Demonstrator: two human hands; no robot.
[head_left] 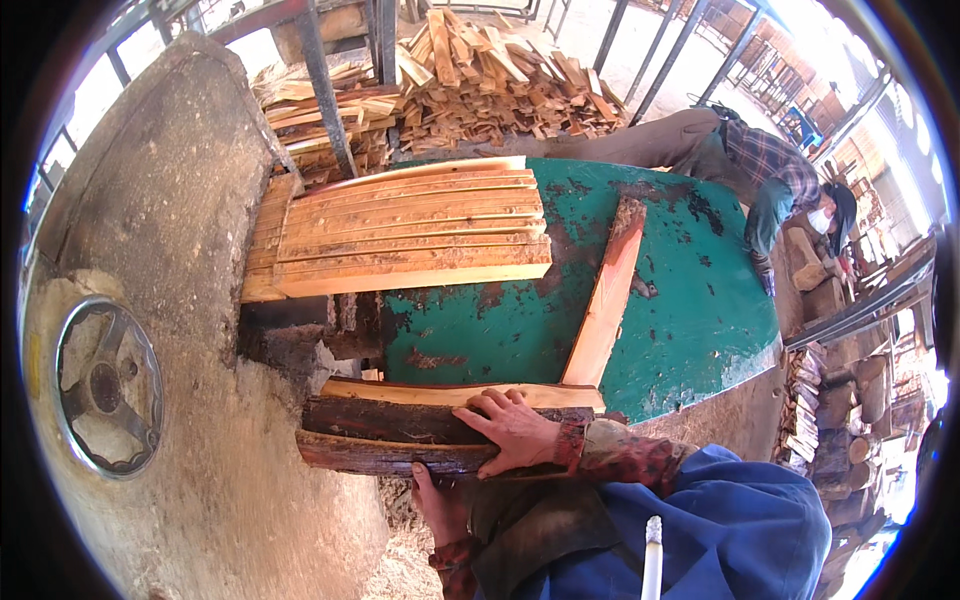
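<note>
Several bark-edged wood slabs (400, 452) lie side by side at the near edge of the green table (690, 320), dark bark and reddish wood facing up. A paler strip (440, 395) forms their far side. My right hand (515, 430) reaches across them from the right, fingers over the far slabs and thumb toward the near one, closed on them. My left hand (440, 500) holds the near slab from below; its thumb presses the front face, and its other fingers are mostly hidden. One loose board (605, 300) slants away from the slabs' right end.
A row of sawn boards (410, 225) rests across the table's far left, against a large machine housing (170, 150) with a handwheel (108, 387). Scrap wood (500, 90) is heaped beyond. A co-worker (790, 180) bends at the table's far right, beside logs (805, 260). A cigarette (653, 560) shows close in front.
</note>
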